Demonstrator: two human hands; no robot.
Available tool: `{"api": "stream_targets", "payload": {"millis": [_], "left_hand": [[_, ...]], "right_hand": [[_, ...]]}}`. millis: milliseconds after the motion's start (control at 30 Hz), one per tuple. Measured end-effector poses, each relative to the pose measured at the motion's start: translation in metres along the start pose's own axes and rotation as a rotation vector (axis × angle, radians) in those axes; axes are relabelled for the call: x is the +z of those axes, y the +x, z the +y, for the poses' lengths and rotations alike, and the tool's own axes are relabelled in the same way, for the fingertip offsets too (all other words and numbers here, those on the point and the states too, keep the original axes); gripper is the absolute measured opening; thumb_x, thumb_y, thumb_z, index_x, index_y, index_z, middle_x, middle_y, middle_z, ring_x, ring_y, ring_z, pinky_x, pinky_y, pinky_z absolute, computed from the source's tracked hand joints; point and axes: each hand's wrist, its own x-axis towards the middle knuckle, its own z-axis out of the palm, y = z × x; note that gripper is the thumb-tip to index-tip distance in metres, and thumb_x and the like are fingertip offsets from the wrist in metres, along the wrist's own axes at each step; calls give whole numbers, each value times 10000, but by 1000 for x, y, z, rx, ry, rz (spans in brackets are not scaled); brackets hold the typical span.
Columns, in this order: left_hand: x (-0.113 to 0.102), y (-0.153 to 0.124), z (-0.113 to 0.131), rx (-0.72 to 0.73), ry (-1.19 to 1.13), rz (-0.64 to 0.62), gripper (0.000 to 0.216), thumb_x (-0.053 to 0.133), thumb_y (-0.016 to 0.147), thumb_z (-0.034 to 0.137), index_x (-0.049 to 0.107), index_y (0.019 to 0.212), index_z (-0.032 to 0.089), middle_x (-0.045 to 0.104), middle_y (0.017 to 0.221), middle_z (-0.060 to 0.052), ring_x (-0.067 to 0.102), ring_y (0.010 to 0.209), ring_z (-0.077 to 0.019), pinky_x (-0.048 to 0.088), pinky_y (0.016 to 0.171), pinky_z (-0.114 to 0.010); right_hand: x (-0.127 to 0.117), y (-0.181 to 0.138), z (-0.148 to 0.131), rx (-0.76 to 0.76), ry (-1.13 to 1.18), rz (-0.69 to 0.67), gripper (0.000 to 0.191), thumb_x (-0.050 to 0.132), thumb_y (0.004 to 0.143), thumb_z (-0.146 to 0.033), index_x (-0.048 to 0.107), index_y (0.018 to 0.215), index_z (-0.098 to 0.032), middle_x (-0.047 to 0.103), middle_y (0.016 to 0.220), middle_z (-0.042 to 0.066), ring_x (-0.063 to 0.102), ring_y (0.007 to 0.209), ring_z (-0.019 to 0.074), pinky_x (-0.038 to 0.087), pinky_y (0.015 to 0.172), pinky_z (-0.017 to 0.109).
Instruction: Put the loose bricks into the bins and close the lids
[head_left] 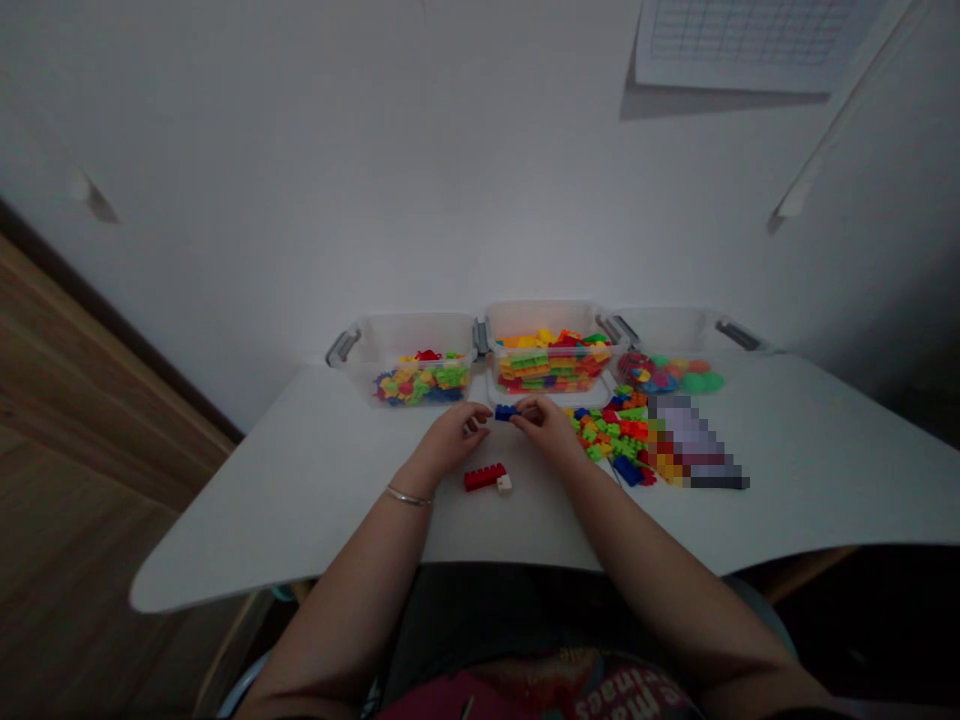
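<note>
Both of my hands meet over the middle of the white table (pixel 315 480), just in front of the bins. My right hand (pixel 547 425) pinches a small blue brick (pixel 504 411) at its right end. My left hand (pixel 454 435), fingers curled, touches the same blue brick from the left. A thin bracelet circles my left wrist. On the table just below my hands lies a long red brick (pixel 484 477) with a small white piece (pixel 505 484) at its right end.
Three clear plastic bins stand along the wall: a left bin (pixel 409 372) of mixed bricks, a middle bin (pixel 551 360) of stacked bricks, a right bin (pixel 675 365) with round pieces. A loose pile of coloured bricks (pixel 619 440) lies right of my hands. Wooden floor at left.
</note>
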Motion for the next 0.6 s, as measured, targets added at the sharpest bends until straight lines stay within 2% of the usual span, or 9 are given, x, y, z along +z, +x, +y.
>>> {"api": "stream_targets", "payload": {"millis": [133,200,300,367,500,600], "left_hand": [[-2,-2,-1,-12,21,-8,214,551,816,170,628,1016,162,649,931,-54,595,733,-131,521,701,-286],[-3,-3,-2,-16,48,-11,189,543,829,192,641,988,165,651,918,-54,596,735,-136,521,707,-292],[-6,-5,-3,-5,84,-10,176,530,843,218,658,954,171,658,920,-61,600,756,-149,519,725,-304],[-7,-6,-4,0,97,-11,181,524,846,225,664,946,169,659,922,-66,599,758,-153,518,731,-309],[-7,-6,-5,-6,100,-12,186,521,839,217,672,941,175,659,911,-61,593,735,-147,517,729,-308],[-6,-5,-5,-12,100,-7,191,518,835,206,673,943,178,662,907,-58,593,733,-147,517,730,-305]], "right_hand": [[-23,19,-23,-227,-31,236,189,614,753,-388,578,814,-212,656,870,55,602,736,173,514,689,321],[-38,31,-38,-346,-140,342,139,590,772,-337,601,816,-206,668,950,78,615,842,192,516,748,336],[-54,49,-53,-419,-248,438,112,551,785,-263,630,835,-202,681,985,83,621,902,202,514,802,355],[-56,59,-55,-437,-299,434,141,525,791,-229,648,850,-196,690,1000,90,627,940,208,503,857,374],[-45,66,-48,-431,-497,271,189,508,810,-215,682,881,-200,719,1012,84,637,980,230,455,946,431],[-38,62,-45,-451,-654,193,217,536,820,-259,684,972,-215,714,1088,73,620,1052,259,361,1038,504]]}}
